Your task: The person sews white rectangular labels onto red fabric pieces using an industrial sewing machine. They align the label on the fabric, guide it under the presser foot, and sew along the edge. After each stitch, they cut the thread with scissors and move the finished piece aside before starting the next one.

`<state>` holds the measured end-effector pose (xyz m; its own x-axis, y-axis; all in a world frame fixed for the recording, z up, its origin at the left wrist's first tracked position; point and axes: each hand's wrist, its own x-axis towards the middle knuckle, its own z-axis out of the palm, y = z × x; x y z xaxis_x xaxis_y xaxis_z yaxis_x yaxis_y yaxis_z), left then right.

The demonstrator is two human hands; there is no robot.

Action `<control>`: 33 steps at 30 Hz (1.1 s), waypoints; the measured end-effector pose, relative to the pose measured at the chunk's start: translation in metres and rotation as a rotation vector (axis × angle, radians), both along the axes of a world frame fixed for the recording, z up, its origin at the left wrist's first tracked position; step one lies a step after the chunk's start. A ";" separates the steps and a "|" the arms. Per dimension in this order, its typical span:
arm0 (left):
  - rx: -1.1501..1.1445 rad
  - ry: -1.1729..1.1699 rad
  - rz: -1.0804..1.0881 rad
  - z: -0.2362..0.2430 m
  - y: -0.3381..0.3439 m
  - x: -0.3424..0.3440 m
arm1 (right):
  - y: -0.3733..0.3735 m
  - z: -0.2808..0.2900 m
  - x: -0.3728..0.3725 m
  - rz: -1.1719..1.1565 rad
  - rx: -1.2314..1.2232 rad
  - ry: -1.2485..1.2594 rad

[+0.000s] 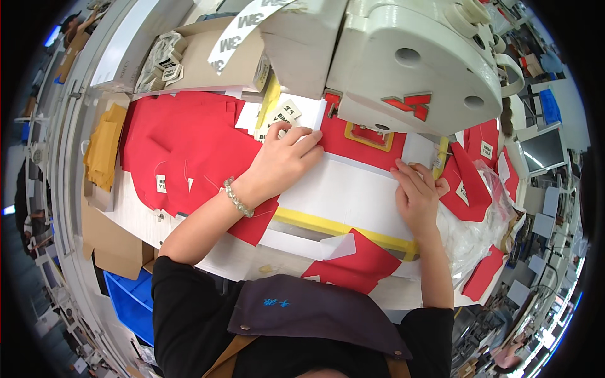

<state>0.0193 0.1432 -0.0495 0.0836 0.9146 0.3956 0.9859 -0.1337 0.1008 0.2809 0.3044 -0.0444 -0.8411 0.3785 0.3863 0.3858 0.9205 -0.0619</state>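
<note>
**Pressing the white template flat under the sewing head**

Holding down a white template sheet [353, 195] is what I see both hands doing. It lies in the middle of the table [135, 214], framed by yellow edging [315, 222] along its near side, with its far edge tucked under the cream sewing machine head [416, 63]. Its long axis runs left to right, tilted slightly so that the right end sits nearer to me.

My left hand [283, 160] rests palm-down with fingers spread and extended, the tips landing where the sheet meets a red fabric piece [353, 143] clamped in a small yellow frame [368, 135] under the needle. I judge that flat pressure keeps the layers from sliding. My right hand [416, 192] sits at the sheet's right edge, fingers curled together and pressed down on the border; I cannot tell whether they pinch anything.

Left of the sheet, a stack of red cut panels [183, 151] is spread out, some carrying small white labels. More loose labels [280, 116] lie just far of my left fingertips. Mustard-coloured fabric [104, 151] sits at the far left. Right of my right hand, more red pieces [466, 183] rest on clear plastic bags [469, 236]. One red piece [359, 261] lies near me, by my dark apron [315, 309].
</note>
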 end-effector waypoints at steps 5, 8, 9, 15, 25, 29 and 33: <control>-0.020 0.075 -0.013 0.003 0.000 0.003 | -0.003 -0.003 0.002 0.001 0.042 -0.009; -0.057 0.089 0.013 0.002 -0.001 0.004 | -0.004 -0.003 0.002 0.002 0.048 0.001; -0.057 0.085 0.017 0.002 -0.001 0.005 | -0.005 -0.003 0.002 0.001 0.049 0.002; -0.060 0.064 0.044 0.001 -0.002 0.007 | -0.007 -0.004 0.002 0.002 0.090 0.001; -0.079 0.041 0.057 0.003 -0.002 0.006 | -0.008 -0.007 0.002 -0.002 0.147 0.009; -0.082 0.042 0.061 0.003 -0.002 0.007 | -0.009 -0.007 0.001 -0.003 0.144 0.003; -0.076 0.046 0.061 0.003 -0.002 0.007 | -0.010 -0.010 0.003 -0.009 0.156 0.009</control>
<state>0.0266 0.1409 -0.0467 0.0437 0.9458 0.3218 0.9958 -0.0673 0.0626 0.2834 0.2948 -0.0541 -0.8342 0.3208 0.4485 0.3943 0.9157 0.0783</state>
